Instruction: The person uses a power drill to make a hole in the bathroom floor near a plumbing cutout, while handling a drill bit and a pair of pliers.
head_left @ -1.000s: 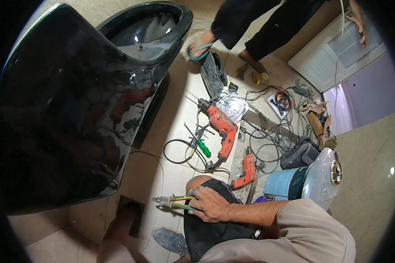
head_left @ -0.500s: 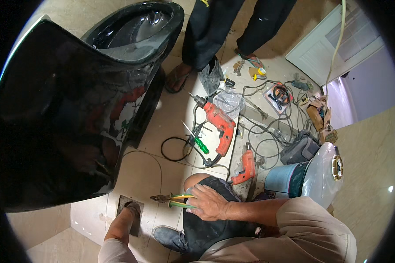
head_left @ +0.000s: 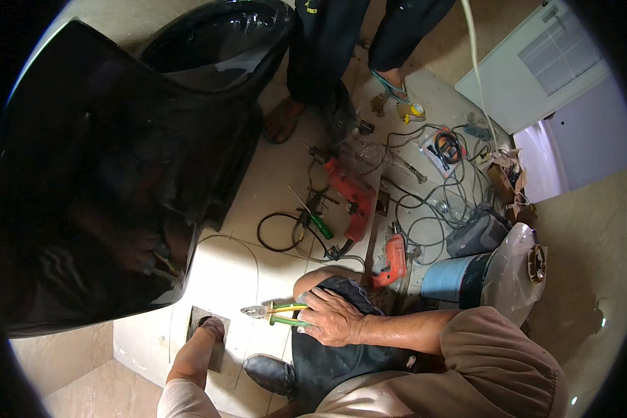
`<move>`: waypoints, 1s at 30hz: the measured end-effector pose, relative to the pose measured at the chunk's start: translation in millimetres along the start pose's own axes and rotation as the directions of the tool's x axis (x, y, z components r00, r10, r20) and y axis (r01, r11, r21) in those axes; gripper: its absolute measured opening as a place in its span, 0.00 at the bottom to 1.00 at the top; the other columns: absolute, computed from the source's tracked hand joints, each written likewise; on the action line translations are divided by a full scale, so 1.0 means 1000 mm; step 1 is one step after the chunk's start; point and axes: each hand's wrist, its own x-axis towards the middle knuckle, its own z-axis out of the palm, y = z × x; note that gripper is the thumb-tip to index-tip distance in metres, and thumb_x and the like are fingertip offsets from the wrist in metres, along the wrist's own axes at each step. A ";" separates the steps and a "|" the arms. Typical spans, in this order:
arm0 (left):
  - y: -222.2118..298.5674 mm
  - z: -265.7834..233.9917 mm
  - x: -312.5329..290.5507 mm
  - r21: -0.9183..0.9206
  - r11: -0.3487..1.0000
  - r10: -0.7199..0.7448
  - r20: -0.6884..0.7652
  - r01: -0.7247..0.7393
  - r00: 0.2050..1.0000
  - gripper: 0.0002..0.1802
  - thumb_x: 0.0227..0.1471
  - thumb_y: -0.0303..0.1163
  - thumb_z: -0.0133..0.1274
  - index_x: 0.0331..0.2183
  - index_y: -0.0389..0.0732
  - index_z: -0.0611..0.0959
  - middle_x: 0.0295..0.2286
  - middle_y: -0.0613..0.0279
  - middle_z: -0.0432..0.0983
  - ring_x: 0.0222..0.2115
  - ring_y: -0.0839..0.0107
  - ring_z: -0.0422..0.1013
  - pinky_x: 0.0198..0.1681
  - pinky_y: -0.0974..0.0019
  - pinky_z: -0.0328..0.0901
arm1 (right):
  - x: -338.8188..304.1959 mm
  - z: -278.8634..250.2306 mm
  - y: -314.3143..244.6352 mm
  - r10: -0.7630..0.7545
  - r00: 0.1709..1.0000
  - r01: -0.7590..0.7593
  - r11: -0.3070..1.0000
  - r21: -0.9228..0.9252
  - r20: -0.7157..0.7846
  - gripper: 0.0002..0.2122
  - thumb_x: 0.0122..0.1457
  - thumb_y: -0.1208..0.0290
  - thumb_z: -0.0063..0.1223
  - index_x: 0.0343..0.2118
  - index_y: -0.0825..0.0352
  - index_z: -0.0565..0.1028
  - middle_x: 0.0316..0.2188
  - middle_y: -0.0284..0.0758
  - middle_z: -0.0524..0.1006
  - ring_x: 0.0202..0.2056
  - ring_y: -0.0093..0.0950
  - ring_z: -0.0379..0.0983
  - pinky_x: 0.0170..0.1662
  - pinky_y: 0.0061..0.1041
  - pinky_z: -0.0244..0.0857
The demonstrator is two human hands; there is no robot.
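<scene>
Grips pliers (head_left: 259, 312) with yellow and green handles in the right hand (head_left: 334, 318), with fingers curled over the grips and the metal nose pointing left, nearer the body than the large red drill (head_left: 348, 189) on the tiles. Holds the left hand (head_left: 212, 327) at a dark square floor opening (head_left: 218, 355), left of that drill and also nearer the body; cannot tell open from closed there, with the fingers hidden. Has a green-handled screwdriver (head_left: 320, 226) just left of the drill, and a glossy black fixture (head_left: 104, 181) farther left. Has a smaller red drill (head_left: 393, 261) to its right and nearer, then a blue-sided tub (head_left: 447, 279). Has tangled cables (head_left: 432, 216) to its right, and a co-worker's legs (head_left: 331, 49) beyond it.
</scene>
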 end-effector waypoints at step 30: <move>0.004 -0.054 -0.024 -0.324 0.873 -0.261 0.318 0.364 0.911 0.22 0.49 0.46 0.64 0.45 0.47 0.90 0.47 0.56 0.84 0.50 0.58 0.79 0.54 0.56 0.72 | -0.004 -0.003 0.005 -0.010 0.997 0.012 1.000 0.021 -0.074 0.14 0.57 0.63 0.65 0.41 0.66 0.79 0.49 0.45 0.71 0.49 0.44 0.72 0.53 0.41 0.67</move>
